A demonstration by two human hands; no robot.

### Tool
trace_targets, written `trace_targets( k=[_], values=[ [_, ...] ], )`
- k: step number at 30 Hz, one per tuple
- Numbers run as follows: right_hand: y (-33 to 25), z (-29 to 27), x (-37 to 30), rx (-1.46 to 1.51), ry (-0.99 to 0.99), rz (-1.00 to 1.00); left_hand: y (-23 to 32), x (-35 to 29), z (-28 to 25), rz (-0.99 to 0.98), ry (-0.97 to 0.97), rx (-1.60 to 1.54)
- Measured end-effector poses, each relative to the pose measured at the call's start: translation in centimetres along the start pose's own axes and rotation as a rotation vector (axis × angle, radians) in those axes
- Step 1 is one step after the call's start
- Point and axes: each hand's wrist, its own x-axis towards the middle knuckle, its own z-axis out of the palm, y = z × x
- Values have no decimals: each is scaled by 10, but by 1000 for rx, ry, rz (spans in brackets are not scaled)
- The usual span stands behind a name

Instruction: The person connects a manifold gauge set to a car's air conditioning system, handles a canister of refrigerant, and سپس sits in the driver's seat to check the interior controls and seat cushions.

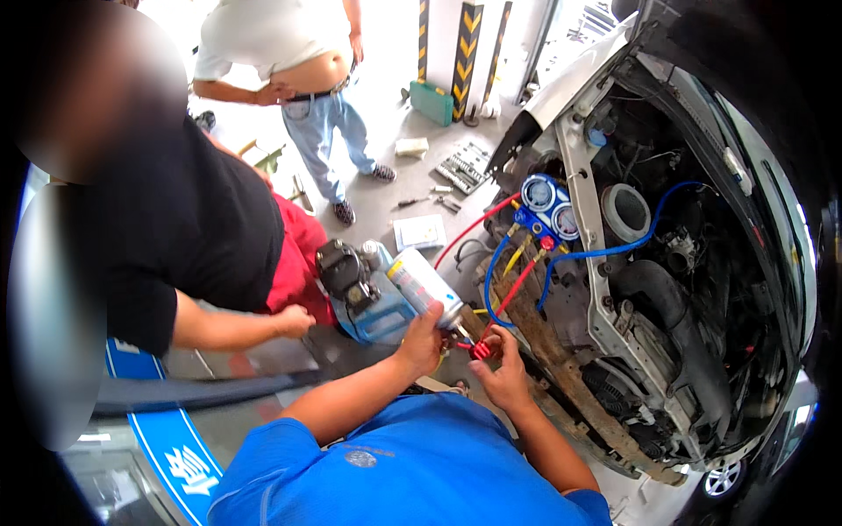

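Observation:
My left hand (422, 343) is closed around the lower end of a white and yellow metal can (423, 282), tilted with its neck toward my right hand. At the neck sits a small can-tap valve with red parts (479, 351). My right hand (503, 369) pinches this valve. A red hose (524, 285) runs from the valve area up to a blue manifold gauge set (545, 210) with two round dials, resting at the car's front. Blue hoses (605, 252) leave the gauges, one reaching into the engine bay.
The open engine bay (675, 289) lies at right, with a rusty front crossbeam (561, 368). A light blue machine with a black top (373, 307) stands behind the can. A person in black (202, 210) is close at left; another (320, 123) stands farther off. Tools (465, 167) lie on the floor.

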Motion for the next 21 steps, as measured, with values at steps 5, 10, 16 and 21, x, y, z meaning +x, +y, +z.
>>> trace_targets(
  k=[5, 10, 16, 21],
  values=[
    [17, -33, -9, 221, -247, 374, -32, -22, 2, -7, 130, -72],
    [30, -58, 41, -132, -336, 190, -51, -35, -23, 96, 196, -73],
    [-26, -95, 185, -716, 125, 2, -26, -53, -26, 164, 254, -260],
    [-24, -89, 214, -1025, 185, 122, -6, -53, -51, 114, 256, -361]
  ],
)
